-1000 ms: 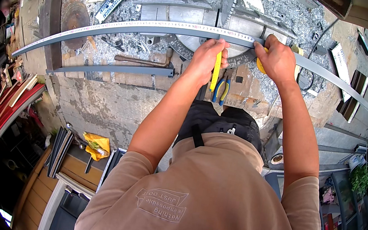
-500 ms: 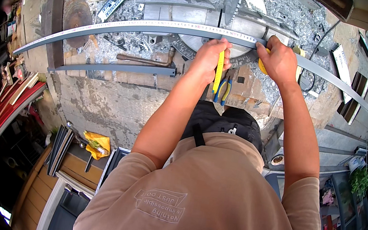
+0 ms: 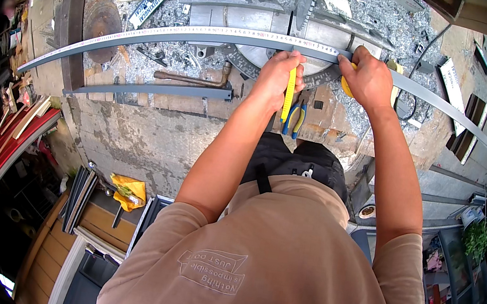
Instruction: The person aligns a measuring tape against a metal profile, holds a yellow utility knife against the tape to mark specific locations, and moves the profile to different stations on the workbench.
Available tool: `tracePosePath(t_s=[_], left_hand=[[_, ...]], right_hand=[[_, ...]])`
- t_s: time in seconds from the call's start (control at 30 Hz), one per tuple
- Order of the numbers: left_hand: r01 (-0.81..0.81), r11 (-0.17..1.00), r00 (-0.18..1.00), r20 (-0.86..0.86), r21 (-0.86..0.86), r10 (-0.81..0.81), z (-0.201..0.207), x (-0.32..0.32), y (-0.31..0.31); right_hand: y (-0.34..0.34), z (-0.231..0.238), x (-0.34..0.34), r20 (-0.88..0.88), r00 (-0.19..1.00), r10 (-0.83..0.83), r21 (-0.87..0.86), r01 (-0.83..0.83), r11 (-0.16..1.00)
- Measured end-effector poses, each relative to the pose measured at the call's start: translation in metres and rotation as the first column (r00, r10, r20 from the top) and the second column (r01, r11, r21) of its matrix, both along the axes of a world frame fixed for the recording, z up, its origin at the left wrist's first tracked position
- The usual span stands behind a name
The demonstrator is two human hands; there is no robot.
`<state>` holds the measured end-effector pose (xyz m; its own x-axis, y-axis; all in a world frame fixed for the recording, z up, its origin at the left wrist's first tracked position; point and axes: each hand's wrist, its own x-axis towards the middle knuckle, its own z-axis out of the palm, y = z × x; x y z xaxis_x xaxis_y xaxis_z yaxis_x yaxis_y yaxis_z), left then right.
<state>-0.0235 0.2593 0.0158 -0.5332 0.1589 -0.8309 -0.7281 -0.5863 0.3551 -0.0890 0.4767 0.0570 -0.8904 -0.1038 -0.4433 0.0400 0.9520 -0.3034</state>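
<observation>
Both hands unmoved: left hand (image 3: 280, 72) grips pencil (image 3: 289, 94); right hand (image 3: 369, 79) clasps tape measure (image 3: 347, 86)

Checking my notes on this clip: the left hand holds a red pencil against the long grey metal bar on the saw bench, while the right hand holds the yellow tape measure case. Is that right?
Not quite. In the head view the pencil in the left hand is yellow, not red. The rest holds: it is pressed to the long grey metal bar on the saw bench, and the right hand grips the yellow tape measure case.
</observation>
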Motion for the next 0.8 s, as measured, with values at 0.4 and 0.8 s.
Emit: tracePosePath(t_s=[0.4,0.8], left_hand=[[0.039,0.999,0.999,-0.030,-0.005,-0.039,-0.0011,0.0044,-0.0015],[0.033,0.998,0.998,-0.053,0.054,-0.030,-0.0048,0.0081,-0.0058]], right_hand=[[-0.0013,0.0016,0.0003,0.001,1.000,-0.001,0.015,0.001,1.000],[-0.0005,0.0002,0.0011,-0.007,1.000,-0.002,0.005,0.002,1.000]])
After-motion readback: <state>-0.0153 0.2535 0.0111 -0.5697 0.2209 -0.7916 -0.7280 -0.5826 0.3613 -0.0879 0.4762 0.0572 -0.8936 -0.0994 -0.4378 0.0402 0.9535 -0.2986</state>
